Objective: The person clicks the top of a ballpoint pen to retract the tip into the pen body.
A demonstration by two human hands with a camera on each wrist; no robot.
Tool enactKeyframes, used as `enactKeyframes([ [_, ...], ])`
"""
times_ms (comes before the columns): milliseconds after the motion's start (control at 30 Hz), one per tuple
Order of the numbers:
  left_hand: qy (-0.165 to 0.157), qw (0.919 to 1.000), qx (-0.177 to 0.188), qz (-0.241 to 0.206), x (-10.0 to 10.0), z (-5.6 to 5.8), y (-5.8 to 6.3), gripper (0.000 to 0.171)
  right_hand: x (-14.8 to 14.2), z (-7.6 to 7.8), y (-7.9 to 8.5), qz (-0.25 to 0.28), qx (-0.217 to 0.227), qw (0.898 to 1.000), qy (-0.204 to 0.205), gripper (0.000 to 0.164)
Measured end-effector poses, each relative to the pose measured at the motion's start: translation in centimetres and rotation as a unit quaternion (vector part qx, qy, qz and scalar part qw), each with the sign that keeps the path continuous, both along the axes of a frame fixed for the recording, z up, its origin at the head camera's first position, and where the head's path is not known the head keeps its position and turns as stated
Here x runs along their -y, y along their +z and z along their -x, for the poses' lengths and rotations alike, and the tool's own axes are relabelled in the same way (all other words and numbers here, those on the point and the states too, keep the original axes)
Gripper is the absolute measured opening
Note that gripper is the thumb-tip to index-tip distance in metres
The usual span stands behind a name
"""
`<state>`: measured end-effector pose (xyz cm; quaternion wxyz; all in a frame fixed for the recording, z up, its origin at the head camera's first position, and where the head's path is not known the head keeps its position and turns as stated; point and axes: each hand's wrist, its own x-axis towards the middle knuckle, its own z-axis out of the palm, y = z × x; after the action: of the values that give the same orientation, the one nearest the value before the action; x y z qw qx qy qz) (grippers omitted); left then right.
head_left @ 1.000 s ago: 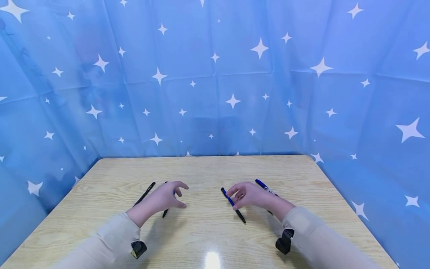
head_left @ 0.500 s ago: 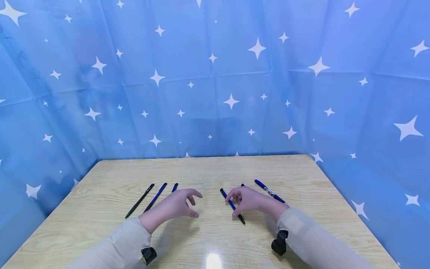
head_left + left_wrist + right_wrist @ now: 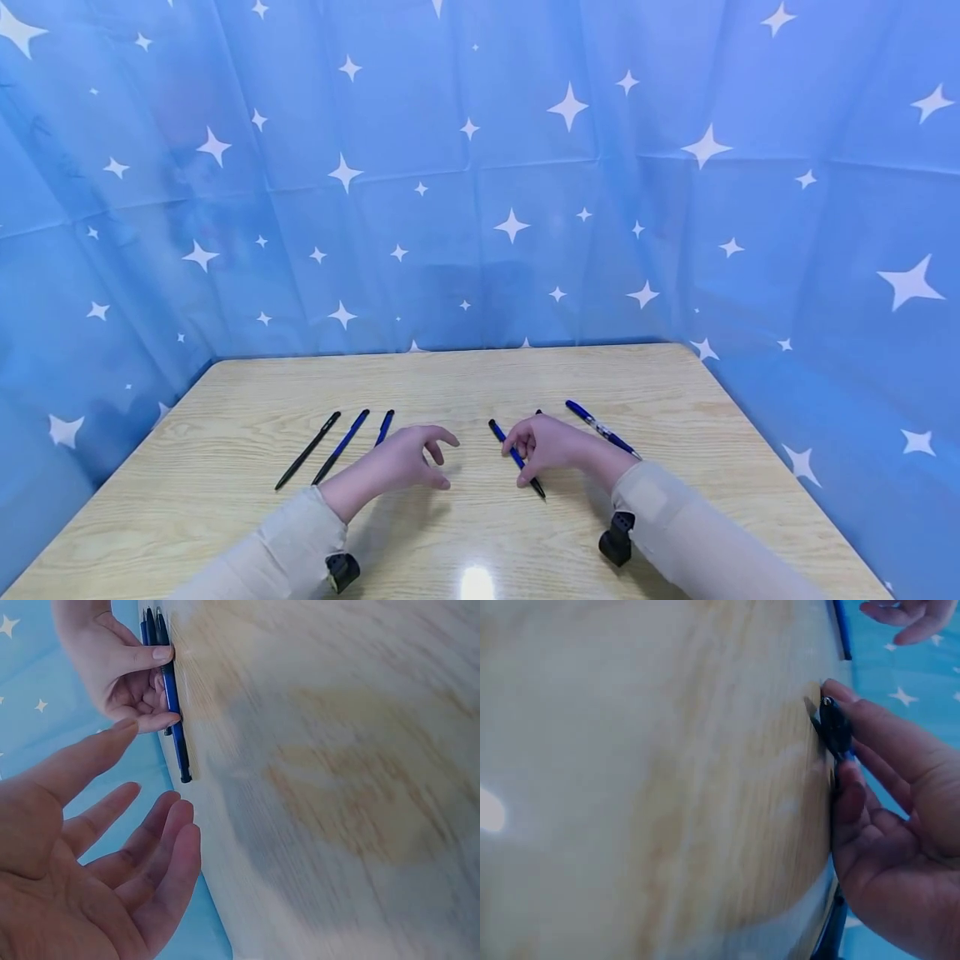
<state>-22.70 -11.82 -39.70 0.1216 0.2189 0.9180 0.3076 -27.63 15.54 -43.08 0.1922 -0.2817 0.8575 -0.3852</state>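
My right hand hovers over a blue and black pen lying slanted on the table. Its thumb and index fingertip overlap this pen at two spread places along its length, as the left wrist view shows with the same pen. The left hand is held above the table with loosely bent, parted fingers and nothing in them. Beside it lie a black pen, a blue pen with black ends and another blue pen, partly hidden behind the hand.
A blue pen with a white marked section lies beyond the right wrist. The black end of another pen shows behind the right hand, the remainder hidden. A blue curtain with white stars hangs behind the wooden table.
My left hand has moved right, away from the left pens, uncovering more of them. The right hand stays over its pen, its fingers slightly more bent, and has shifted a little left.
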Motion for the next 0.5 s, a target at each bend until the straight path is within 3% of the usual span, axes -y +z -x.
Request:
enactKeyframes([
  [267, 0.004, 1.0, 0.003, 0.001, -0.3, 0.2, -0.2, 0.052, 0.2, 0.0, 0.7, -0.025, -0.021, 0.999, 0.009, 0.04],
  [500, 0.011, 0.9999, 0.0, 0.002, -0.6, 0.4, -0.5, 0.051, 0.4, -0.3, 1.5, -0.039, 0.01, 0.999, -0.008, 0.041],
])
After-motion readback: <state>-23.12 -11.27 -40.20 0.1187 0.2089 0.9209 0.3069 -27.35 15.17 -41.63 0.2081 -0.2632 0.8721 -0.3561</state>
